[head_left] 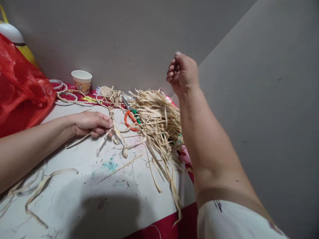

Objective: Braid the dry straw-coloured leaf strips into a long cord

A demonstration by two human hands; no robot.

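Observation:
My left hand [96,124] pinches the end of a braided straw cord [111,114] near the middle of the white work surface [99,186]. Loose strands hang from its fingertips. My right hand [183,71] is raised in front of the wall, its fingers curled; whether a thin strand is in them is too small to tell. Below and left of it lies a thick bundle of dry straw strips [159,113]. Scissors [131,119] with orange and green handles rest against the bundle's left side. A coil of braided cord [109,94] lies behind them.
At the left stands a red plastic bag [22,86], with a white and yellow object [15,35] behind it. A paper cup [82,81] and white rings [66,99] are at the back. Loose strips [40,189] lie at the front left. Grey walls rise behind and right.

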